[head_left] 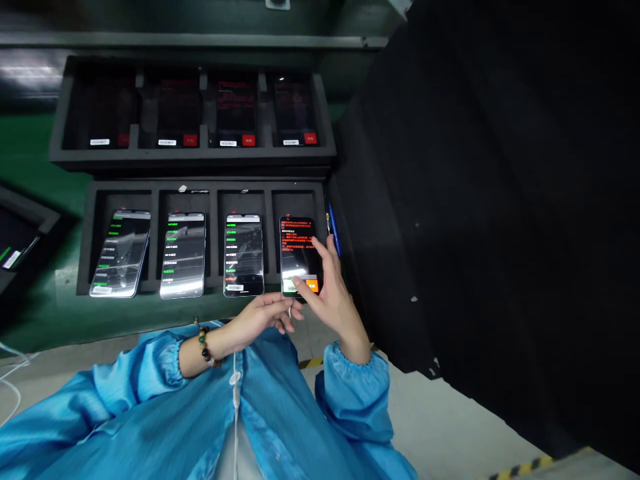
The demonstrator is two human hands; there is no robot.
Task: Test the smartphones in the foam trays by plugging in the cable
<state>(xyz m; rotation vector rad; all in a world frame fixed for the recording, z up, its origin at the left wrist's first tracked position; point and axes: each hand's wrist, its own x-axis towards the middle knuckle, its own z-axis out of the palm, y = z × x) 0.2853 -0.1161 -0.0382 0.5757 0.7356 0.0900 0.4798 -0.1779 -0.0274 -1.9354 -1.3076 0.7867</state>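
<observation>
A lit phone with red text and a green and an orange button lies in the right-hand slot of the near foam tray. My right hand is over it, fingers apart, thumb on the lower screen and fingertips at its right side. Just below the phone's bottom edge, my left hand has its fingers bent about a small white piece, seemingly the end of the white earphone cable. That cable hangs down my blue coat; part of it is hidden under my left hand.
Three more lit phones, a left one, a middle one and another, lie in the near tray. Behind stands a far foam tray with several dark phones. A blue pen lies beside a large black cover.
</observation>
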